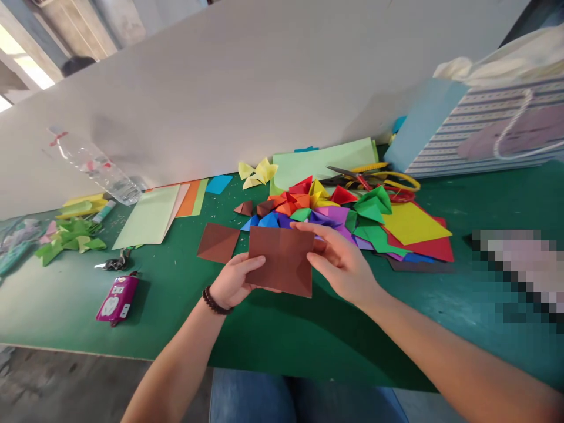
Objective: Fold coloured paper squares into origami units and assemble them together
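My left hand (pixel 233 282) and my right hand (pixel 341 264) hold a creased square of brown paper (pixel 282 261) by its sides, low over the green table (pixel 264 335). A dark bead bracelet (pixel 215 301) circles my left wrist. Just left of the held sheet lies a second folded brown square (pixel 218 242), apart from my left hand. Beyond my right fingers spreads a heap of folded multicoloured origami pieces (pixel 308 211), with a yellow sheet (pixel 414 224) lying on red paper to its right.
Scissors (pixel 352 176) and a yellow-handled tool lie behind the heap. A plastic water bottle (pixel 94 167), pale green sheets (pixel 147 217), green folded pieces (pixel 70 239), keys (pixel 115 261) and a pink pouch (pixel 117 298) are on the left. A paper bag (pixel 480 129) stands at the right; a white board backs the table.
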The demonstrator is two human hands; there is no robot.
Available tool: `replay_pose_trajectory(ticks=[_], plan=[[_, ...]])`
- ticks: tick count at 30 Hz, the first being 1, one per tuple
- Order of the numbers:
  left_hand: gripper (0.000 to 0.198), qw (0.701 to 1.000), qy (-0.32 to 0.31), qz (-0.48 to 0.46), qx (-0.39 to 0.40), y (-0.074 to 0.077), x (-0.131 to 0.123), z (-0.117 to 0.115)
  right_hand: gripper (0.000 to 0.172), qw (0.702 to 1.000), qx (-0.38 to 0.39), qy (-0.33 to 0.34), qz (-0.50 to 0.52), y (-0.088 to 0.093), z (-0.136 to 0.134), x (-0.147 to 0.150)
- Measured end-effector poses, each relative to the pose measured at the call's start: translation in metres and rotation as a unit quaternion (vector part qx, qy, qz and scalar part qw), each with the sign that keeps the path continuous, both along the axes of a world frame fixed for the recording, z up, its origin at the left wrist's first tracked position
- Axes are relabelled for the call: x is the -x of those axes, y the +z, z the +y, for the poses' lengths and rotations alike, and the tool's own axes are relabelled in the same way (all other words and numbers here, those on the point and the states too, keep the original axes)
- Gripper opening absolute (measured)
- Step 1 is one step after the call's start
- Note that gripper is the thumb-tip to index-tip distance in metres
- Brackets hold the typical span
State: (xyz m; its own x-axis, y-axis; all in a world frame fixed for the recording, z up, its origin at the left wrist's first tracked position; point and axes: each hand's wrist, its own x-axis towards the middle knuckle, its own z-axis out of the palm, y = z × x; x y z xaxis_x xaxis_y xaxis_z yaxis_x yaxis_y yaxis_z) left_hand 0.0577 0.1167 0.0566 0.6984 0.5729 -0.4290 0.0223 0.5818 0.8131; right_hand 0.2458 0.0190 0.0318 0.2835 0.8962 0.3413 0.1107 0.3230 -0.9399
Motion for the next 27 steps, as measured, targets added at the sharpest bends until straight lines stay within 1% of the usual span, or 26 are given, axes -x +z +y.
replay_pose_trajectory(ticks=[2,3,5,7,8,10,12,13,14,15,18,19,20,21,22,23,24,25,26,27], plan=[[0.032,1.000,0.008,0.021,-0.006,0.002,0.002,0.008,0.034,0.998,-0.004,-0.001,-0.058,0.006,0.000,-0.003],[0.031,0.999,0.000,0.030,-0.015,0.003,0.003,0.012,0.029,0.996,-0.004,-0.002,-0.090,0.010,0.000,-0.005],[0.033,0.997,-0.038,0.043,-0.047,0.004,0.006,0.022,0.025,0.988,-0.005,-0.004,-0.153,0.016,0.002,-0.009],[0.033,0.989,-0.094,0.061,-0.101,0.005,0.011,0.031,0.030,0.974,-0.020,-0.001,-0.225,0.017,0.003,-0.012],[0.033,0.980,-0.123,0.078,-0.136,0.005,0.013,0.035,0.032,0.963,-0.039,0.006,-0.266,0.016,0.003,-0.013],[0.030,0.950,-0.186,0.122,-0.218,0.005,0.016,0.041,0.033,0.931,-0.095,0.031,-0.351,0.011,0.001,-0.012],[0.029,0.908,-0.252,0.155,-0.297,0.003,0.019,0.044,0.028,0.890,-0.149,0.058,-0.427,0.005,-0.002,-0.010],[0.030,0.892,-0.271,0.156,-0.328,0.002,0.019,0.045,0.024,0.871,-0.166,0.067,-0.457,0.002,-0.004,-0.008],[0.031,0.877,-0.274,0.159,-0.362,0.001,0.020,0.045,0.021,0.854,-0.179,0.073,-0.482,0.001,-0.005,-0.006],[0.033,0.864,-0.262,0.167,-0.396,0.000,0.020,0.044,0.019,0.840,-0.187,0.078,-0.503,0.000,-0.007,-0.005],[0.042,0.838,-0.193,0.177,-0.478,-0.004,0.019,0.037,0.020,0.806,-0.213,0.097,-0.544,0.001,-0.009,-0.001],[0.044,0.820,-0.161,0.182,-0.519,-0.005,0.019,0.033,0.021,0.797,-0.216,0.103,-0.555,0.001,-0.009,-0.001],[0.043,0.787,-0.127,0.190,-0.573,-0.005,0.020,0.029,0.023,0.789,-0.214,0.109,-0.566,0.001,-0.010,0.000],[0.038,0.739,-0.093,0.202,-0.636,-0.005,0.020,0.024,0.023,0.782,-0.206,0.116,-0.577,0.001,-0.010,0.000],[0.031,0.680,-0.065,0.213,-0.699,-0.005,0.020,0.020,0.024,0.777,-0.196,0.122,-0.586,0.000,-0.011,0.000],[0.023,0.624,-0.052,0.218,-0.749,-0.005,0.021,0.016,0.024,0.773,-0.182,0.131,-0.594,-0.001,-0.011,0.000],[0.015,0.578,-0.057,0.216,-0.785,-0.006,0.021,0.012,0.023,0.772,-0.171,0.142,-0.596,-0.002,-0.011,0.000],[0.013,0.550,-0.078,0.206,-0.806,-0.008,0.022,0.009,0.023,0.774,-0.160,0.155,-0.593,-0.004,-0.011,-0.001],[0.015,0.537,-0.108,0.193,-0.814,-0.010,0.022,0.006,0.022,0.778,-0.150,0.169,-0.587,-0.005,-0.011,-0.001],[0.017,0.535,-0.142,0.178,-0.814,-0.014,0.023,0.005,0.021,0.783,-0.138,0.183,-0.578,-0.007,-0.011,-0.001]])
